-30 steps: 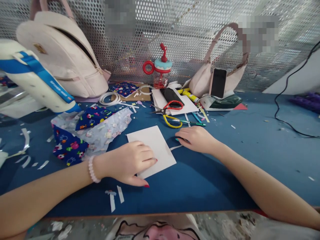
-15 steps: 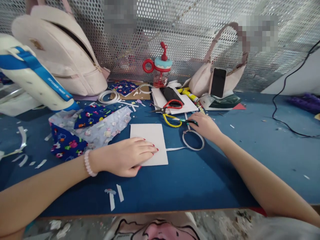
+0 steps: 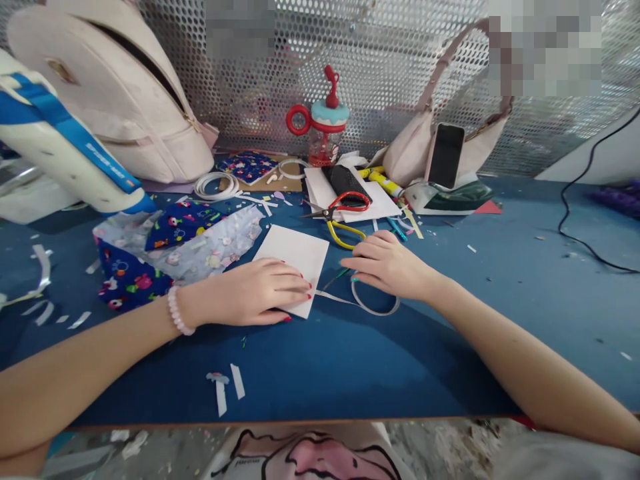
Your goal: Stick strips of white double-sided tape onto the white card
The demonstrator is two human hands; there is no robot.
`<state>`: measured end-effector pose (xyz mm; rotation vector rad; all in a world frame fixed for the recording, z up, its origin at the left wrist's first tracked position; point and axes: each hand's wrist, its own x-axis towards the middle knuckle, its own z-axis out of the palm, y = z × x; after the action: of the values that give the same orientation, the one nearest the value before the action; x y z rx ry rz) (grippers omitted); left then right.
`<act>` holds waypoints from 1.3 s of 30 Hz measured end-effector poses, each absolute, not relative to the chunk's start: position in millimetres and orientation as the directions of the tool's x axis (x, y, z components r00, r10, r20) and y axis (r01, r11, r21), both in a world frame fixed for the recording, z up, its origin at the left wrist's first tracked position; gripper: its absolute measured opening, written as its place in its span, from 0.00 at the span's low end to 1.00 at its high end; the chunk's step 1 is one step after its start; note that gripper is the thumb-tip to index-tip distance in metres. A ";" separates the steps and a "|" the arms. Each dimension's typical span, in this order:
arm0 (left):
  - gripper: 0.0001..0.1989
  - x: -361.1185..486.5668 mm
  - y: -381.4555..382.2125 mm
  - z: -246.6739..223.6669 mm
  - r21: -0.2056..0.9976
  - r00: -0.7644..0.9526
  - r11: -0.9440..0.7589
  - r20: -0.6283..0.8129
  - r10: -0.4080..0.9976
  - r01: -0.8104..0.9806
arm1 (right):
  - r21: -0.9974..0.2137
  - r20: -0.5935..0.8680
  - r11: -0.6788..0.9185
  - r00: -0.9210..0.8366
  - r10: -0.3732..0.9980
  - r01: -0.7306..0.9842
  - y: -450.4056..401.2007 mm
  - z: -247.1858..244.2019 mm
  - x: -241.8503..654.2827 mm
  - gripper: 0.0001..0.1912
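White card (image 3: 296,250) on blue tabletop (image 3: 360,373).
Left hand (image 3: 260,291) palm-down on card; right hand (image 3: 393,268) holds slim pointed tool (image 3: 342,273), partly hiding pale tape ring (image 3: 376,313), whose strip (image 3: 337,297) runs to card edge. Red-and-yellow scissors (image 3: 329,215) just beyond.

The blue table (image 3: 360,373) bears a white card (image 3: 296,249), patterned fabric (image 3: 133,272), paper scraps (image 3: 238,381), a white coil (image 3: 216,195) and, partly hidden, apparently a tape roll (image 3: 377,313).

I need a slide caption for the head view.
The left hand rests on a white card while the right hand holds a slim tool.
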<state>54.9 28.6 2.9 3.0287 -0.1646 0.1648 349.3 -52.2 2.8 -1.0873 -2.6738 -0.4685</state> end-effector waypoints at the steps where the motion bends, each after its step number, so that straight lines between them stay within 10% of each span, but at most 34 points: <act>1: 0.18 55.2 29.3 1.0 0.106 0.988 -0.988 0.113 -0.104 -0.116 | 0.223 0.319 0.678 -0.710 0.628 0.700 -50.9 3.0 347.1 0.11; 39: 0.16 57.5 38.4 4.2 0.164 0.979 -0.969 0.121 -0.166 -0.184 | 0.573 0.220 0.671 -0.878 0.426 0.470 -18.3 12.3 331.1 0.15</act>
<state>57.5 38.4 4.2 2.9508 -0.2632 0.1584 331.1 -18.3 12.3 -0.7540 -2.8095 -0.9932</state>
